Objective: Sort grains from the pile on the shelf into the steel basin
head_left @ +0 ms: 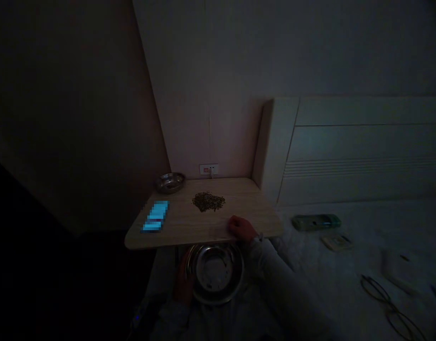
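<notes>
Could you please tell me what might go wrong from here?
The round, shiny metal basin sits below the front edge of the pale wood-grain table, with the left hand at its side; it might tip if poorly supported.

The pile of small, dark grains lies loose, so the right hand or its sleeve could scatter some.

Dim light could make stray grains easy to miss.

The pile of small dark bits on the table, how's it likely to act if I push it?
The pile looks like loose, separate bits, so it would probably spread rather than slide as one lump. Each bit looks tiny, so they're likely light. The tabletop seems flat and smooth, so strays may skid easily.
</notes>
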Action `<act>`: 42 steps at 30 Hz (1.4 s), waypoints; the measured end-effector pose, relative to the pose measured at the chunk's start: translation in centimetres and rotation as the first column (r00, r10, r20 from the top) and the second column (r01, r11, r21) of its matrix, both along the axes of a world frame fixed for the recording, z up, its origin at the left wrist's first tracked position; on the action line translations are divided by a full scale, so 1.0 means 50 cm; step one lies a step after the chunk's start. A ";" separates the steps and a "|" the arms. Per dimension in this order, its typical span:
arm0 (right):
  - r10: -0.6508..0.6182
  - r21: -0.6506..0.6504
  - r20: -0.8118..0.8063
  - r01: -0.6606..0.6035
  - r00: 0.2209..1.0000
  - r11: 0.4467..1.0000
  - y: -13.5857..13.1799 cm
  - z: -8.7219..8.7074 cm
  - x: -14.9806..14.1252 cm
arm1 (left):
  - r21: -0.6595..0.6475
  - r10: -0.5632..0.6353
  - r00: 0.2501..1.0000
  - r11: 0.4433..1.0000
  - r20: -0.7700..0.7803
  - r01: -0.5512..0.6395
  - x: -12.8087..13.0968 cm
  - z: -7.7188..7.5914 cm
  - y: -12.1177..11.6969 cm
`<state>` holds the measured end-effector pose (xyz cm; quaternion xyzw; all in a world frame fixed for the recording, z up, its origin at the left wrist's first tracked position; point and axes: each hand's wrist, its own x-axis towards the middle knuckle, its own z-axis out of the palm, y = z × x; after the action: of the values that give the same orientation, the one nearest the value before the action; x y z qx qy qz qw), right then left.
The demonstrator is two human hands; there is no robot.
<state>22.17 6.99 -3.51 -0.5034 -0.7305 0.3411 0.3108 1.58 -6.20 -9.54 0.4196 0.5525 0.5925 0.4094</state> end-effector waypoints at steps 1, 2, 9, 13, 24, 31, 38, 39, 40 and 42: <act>0.033 -0.021 -0.020 -0.034 0.999 0.999 0.000 -0.003 0.001 | 0.012 -0.010 1.000 1.000 0.007 0.010 -0.001 -0.004 0.000; 0.060 -0.041 -0.048 -0.062 0.997 0.997 0.001 -0.005 0.001 | 0.021 -0.029 1.000 0.999 0.005 0.029 0.000 -0.008 -0.001; 0.014 -0.078 -0.228 -0.033 0.974 0.996 0.016 -0.001 0.002 | 0.061 0.096 0.995 0.993 0.038 -0.098 0.014 -0.023 0.002; -0.150 -0.011 -0.255 0.152 0.955 0.988 0.050 0.004 0.005 | 0.014 0.119 0.992 0.993 0.045 -0.119 0.011 -0.022 0.004; -0.358 0.089 -0.110 0.368 0.927 0.926 0.101 -0.005 -0.009 | 0.023 0.101 0.994 0.994 0.037 -0.102 0.011 -0.012 -0.003; -0.344 0.120 -0.097 0.354 0.934 0.928 0.098 -0.007 -0.005 | -0.027 0.090 0.992 0.996 0.085 -0.088 0.014 -0.012 -0.001; -0.345 0.068 -0.135 0.356 0.929 0.932 0.088 0.000 -0.007 | -0.073 0.014 0.999 0.997 0.033 -0.012 -0.001 -0.008 -0.006; -0.351 0.062 -0.145 0.362 0.925 0.930 0.088 0.000 -0.006 | -0.075 0.011 1.000 0.997 0.023 -0.009 -0.003 -0.007 -0.007; -0.355 0.058 -0.151 0.367 0.922 0.928 0.087 0.000 -0.006 | -0.059 0.022 0.999 0.998 0.029 -0.020 -0.004 -0.006 -0.008; -0.358 0.056 -0.162 0.370 0.920 0.927 0.088 0.000 -0.005 | -0.045 0.022 0.998 0.999 0.052 -0.020 -0.004 -0.008 -0.008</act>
<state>21.92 11.37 -3.51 -0.5898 -0.6128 0.2825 0.4436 1.36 -6.60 -9.93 0.3889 0.5588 0.5953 0.4267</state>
